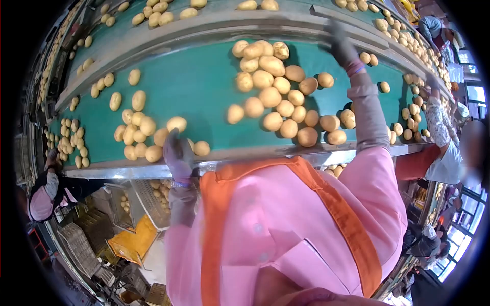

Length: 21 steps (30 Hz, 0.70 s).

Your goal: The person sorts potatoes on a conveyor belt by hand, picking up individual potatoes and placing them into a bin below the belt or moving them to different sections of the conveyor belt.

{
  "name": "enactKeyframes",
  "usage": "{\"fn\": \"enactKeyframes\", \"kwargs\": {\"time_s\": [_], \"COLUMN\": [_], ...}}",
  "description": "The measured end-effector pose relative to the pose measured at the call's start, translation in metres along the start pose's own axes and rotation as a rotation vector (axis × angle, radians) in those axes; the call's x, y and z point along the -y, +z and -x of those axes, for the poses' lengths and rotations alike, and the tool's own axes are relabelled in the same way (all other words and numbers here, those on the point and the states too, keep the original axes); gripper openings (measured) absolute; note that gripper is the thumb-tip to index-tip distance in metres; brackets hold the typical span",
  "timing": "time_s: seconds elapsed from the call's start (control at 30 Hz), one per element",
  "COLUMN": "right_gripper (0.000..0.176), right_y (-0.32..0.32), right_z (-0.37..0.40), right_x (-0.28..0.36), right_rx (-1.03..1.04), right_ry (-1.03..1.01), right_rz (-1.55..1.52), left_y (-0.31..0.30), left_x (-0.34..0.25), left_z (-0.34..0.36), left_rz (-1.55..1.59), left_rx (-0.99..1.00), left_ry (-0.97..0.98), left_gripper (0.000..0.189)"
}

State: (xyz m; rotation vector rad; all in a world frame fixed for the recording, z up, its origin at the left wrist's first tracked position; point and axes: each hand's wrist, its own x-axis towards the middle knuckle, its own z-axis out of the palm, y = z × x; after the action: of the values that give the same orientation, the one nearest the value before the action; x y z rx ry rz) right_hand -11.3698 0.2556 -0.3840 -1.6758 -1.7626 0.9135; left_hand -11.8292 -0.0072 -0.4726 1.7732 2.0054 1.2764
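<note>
A group of potatoes (137, 133) lies on the left part of the green conveyor belt (204, 76). My left hand (178, 154), in a dark glove, reaches over the near metal edge beside them. Its fingers are stretched out, with the tips right at a potato (176, 123). My right hand (342, 48), also gloved, is extended over the far side of the belt by the metal divider. Motion smears its fingers. To the left of the right arm, a larger cluster of potatoes (270, 96) is spread across the middle of the belt.
Beyond the metal divider (204, 25), another belt carries more potatoes (160, 18). Below the near rail stand plastic crates (148, 201) and a yellow crate (133, 239). Other people work at the left end (42, 196) and on the right (443, 155).
</note>
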Motion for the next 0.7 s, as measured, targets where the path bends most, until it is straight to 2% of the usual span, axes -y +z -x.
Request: {"fn": "enactKeyframes", "kwargs": {"time_s": [0.03,0.1,0.17,0.2,0.23,0.27,0.3,0.37,0.4,0.43,0.5,0.53,0.57,0.63,0.67,0.7], "right_gripper": [0.065,0.072,0.086,0.086,0.087,0.089,0.089,0.091,0.091,0.086,0.072,0.061,0.061,0.060,0.063,0.066], "right_y": [0.008,0.041,0.061,0.064,0.067,0.071,0.074,0.077,0.078,0.076,0.077,0.078,0.075,0.065,0.057,0.056], "right_z": [0.003,0.031,0.056,0.056,0.058,0.062,0.067,0.077,0.083,0.088,0.103,0.107,0.108,0.092,0.071,0.062], "right_x": [0.002,-0.021,0.022,0.025,0.026,0.035,0.045,0.070,0.059,0.052,0.040,0.034,0.042,0.062,0.054,0.066], "right_rx": [0.102,0.492,0.498,0.485,0.501,0.514,0.493,0.491,0.481,0.520,0.561,0.585,0.569,0.504,0.286,0.057], "right_ry": [0.155,-0.021,0.217,0.227,0.330,0.437,0.451,0.482,0.479,0.480,0.318,0.305,0.326,0.524,-0.043,-0.597], "right_rz": [-0.014,0.562,0.632,0.633,0.661,0.684,0.677,0.754,0.717,0.670,0.766,0.723,0.724,0.327,0.373,0.399], "left_y": [-0.005,-0.016,-0.025,-0.028,-0.033,-0.039,-0.044,-0.053,-0.059,-0.065,-0.072,-0.077,-0.083,-0.093,-0.094,-0.097], "left_x": [0.009,0.014,0.023,0.028,0.033,0.038,0.043,0.057,0.056,0.059,0.075,0.082,0.087,0.099,0.112,0.113], "left_z": [-0.003,-0.004,-0.007,-0.010,-0.014,-0.018,-0.021,-0.021,-0.022,-0.026,-0.026,-0.027,-0.029,-0.034,-0.033,-0.039], "left_rz": [0.006,0.110,0.167,0.088,0.009,-0.042,-0.090,-0.027,0.060,0.048,0.045,0.064,0.079,0.104,0.240,0.246], "left_rx": [0.002,0.035,0.053,0.067,0.084,0.073,0.058,0.058,0.065,0.026,0.009,0.019,0.054,0.111,0.102,0.113], "left_ry": [0.009,-0.074,-0.088,-0.078,-0.063,-0.002,0.061,0.008,-0.131,-0.078,-0.109,-0.095,-0.129,-0.200,-0.242,-0.234], "left_gripper": [0.035,0.036,0.036,0.035,0.034,0.031,0.029,0.028,0.029,0.029,0.030,0.030,0.031,0.033,0.033,0.033]}}
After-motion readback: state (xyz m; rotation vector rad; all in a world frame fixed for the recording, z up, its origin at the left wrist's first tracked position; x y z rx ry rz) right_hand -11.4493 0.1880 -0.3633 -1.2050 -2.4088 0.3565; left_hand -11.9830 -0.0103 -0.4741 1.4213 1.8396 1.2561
